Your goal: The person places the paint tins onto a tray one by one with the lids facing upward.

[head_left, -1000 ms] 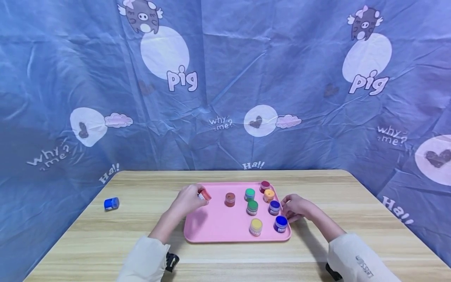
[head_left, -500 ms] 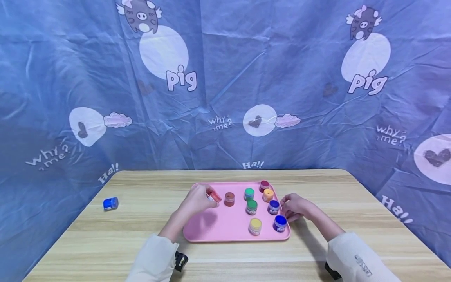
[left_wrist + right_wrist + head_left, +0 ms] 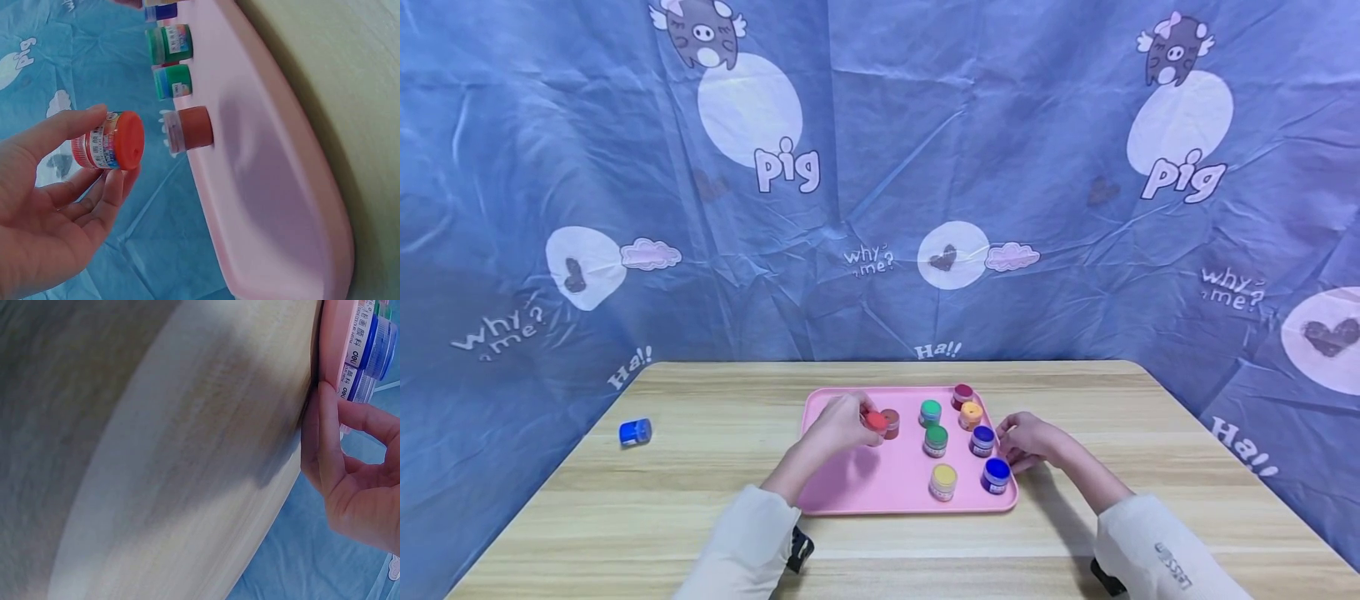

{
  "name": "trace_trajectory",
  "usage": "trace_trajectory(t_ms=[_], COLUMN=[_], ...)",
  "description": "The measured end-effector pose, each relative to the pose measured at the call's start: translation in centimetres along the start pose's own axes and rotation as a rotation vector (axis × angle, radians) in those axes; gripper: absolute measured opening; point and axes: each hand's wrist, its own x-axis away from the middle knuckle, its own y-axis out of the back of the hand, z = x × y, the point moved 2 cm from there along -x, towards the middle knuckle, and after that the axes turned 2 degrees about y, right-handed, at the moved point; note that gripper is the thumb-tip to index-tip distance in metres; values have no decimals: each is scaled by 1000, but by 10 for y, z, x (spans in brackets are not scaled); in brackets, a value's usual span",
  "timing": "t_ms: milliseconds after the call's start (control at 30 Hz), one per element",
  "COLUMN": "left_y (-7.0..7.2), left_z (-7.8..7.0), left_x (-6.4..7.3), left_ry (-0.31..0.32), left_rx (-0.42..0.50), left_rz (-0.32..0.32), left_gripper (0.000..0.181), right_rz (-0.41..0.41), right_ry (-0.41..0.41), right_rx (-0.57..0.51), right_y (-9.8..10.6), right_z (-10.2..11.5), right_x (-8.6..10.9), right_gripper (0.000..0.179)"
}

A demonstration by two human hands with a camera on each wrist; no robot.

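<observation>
My left hand (image 3: 848, 419) holds a small red-lidded paint jar (image 3: 875, 419) in thumb and fingers, lifted just above the pink tray (image 3: 880, 492) and close beside a brown jar (image 3: 891, 423). In the left wrist view the red jar (image 3: 114, 142) lies on its side in my left hand (image 3: 94, 181), with the brown jar (image 3: 189, 128) standing on the tray (image 3: 269, 200). My right hand (image 3: 1022, 442) pinches the tray's right rim (image 3: 330, 344) with curled fingers (image 3: 326, 431), next to two blue jars (image 3: 369, 347).
On the tray stand two green jars (image 3: 930, 412) (image 3: 936, 440), a maroon one (image 3: 962, 395), an orange one (image 3: 971, 414), a yellow one (image 3: 943, 481) and two blue ones (image 3: 982, 440) (image 3: 996, 473). One blue jar (image 3: 635, 432) lies on the wooden table at far left. Blue cloth hangs behind.
My left hand has carried the red jar rightward over the tray, from its left rim to beside the brown jar. The right hand has stayed at the tray's right rim.
</observation>
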Motion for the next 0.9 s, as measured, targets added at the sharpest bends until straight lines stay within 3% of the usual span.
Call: trace_trajectory(t_ms=[167, 500, 667, 900], left_y=[-9, -25, -31, -36], left_z=[0, -2, -4, -7], left_x=[-3, -4, -3, -1], left_ry=[31, -45, -57, -53], left_rx=[2, -83, -123, -111], left_rz=[34, 93, 115, 145], left_gripper=[32, 31, 31, 34], right_rz=[5, 9, 15, 22], right_ry=[9, 4, 5, 9], right_rx=[-6, -5, -10, -34], right_y=[0, 1, 0, 1], right_z=[0, -1, -1, -2], right_x=[0, 0, -1, -2], right_gripper=[19, 18, 19, 20])
